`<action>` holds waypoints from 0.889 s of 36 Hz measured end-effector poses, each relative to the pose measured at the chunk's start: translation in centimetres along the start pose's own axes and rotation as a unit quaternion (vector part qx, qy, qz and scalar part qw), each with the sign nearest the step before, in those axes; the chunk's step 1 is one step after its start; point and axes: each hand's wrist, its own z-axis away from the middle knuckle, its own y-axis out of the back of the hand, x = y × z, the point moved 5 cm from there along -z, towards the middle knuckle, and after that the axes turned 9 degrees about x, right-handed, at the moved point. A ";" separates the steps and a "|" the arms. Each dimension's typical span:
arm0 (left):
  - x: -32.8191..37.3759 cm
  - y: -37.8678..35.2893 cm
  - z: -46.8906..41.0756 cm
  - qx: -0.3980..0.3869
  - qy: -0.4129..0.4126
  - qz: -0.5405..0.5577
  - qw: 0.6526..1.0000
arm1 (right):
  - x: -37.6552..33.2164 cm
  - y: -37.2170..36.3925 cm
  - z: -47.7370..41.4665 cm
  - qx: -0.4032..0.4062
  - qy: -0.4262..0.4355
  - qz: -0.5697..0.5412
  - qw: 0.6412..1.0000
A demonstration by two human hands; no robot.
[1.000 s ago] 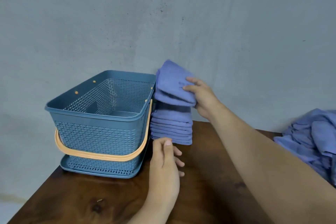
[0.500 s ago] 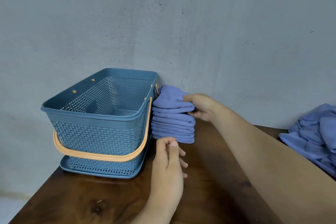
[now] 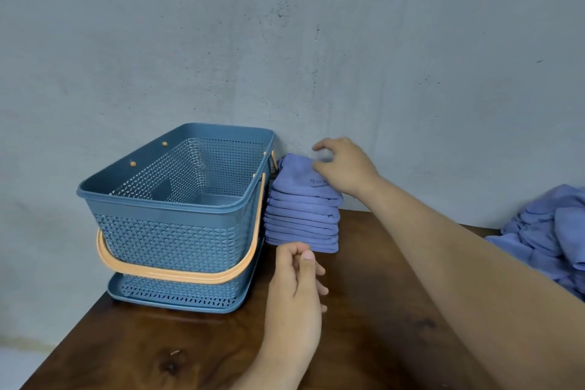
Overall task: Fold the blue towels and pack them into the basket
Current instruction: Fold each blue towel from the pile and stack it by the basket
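Note:
A stack of several folded blue towels (image 3: 302, 218) stands on the wooden table, right against the blue basket (image 3: 171, 231). The basket has an orange handle (image 3: 177, 275) hanging down in front, and nothing shows inside it. My right hand (image 3: 346, 168) hovers at the top of the stack with loosely bent fingers; only the thumb side touches the top towel. My left hand (image 3: 296, 291) sits in front of the stack, fingers loosely curled and holding nothing.
A heap of unfolded blue towels (image 3: 550, 231) lies at the right edge of the table (image 3: 380, 326). A grey wall stands directly behind the basket and the stack. The table's left corner falls off just left of the basket.
My right hand lowered the folded towel onto the stack, let it go and lifted its fingers. The left hand stayed in place in front of the stack.

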 end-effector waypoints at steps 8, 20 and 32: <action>0.1 -0.1 0.2 -0.001 -0.005 -0.004 1.000 | -3.0 -6.6 -0.8 -0.172 0.092 0.033 0.980; -0.4 -0.1 0.1 -0.008 -0.009 -0.021 1.000 | -2.7 -8.3 0.1 -0.211 0.080 0.122 0.967; 0.5 -0.7 1.0 -0.056 -0.074 -0.101 0.991 | 3.6 6.2 13.9 -0.056 0.105 0.032 0.992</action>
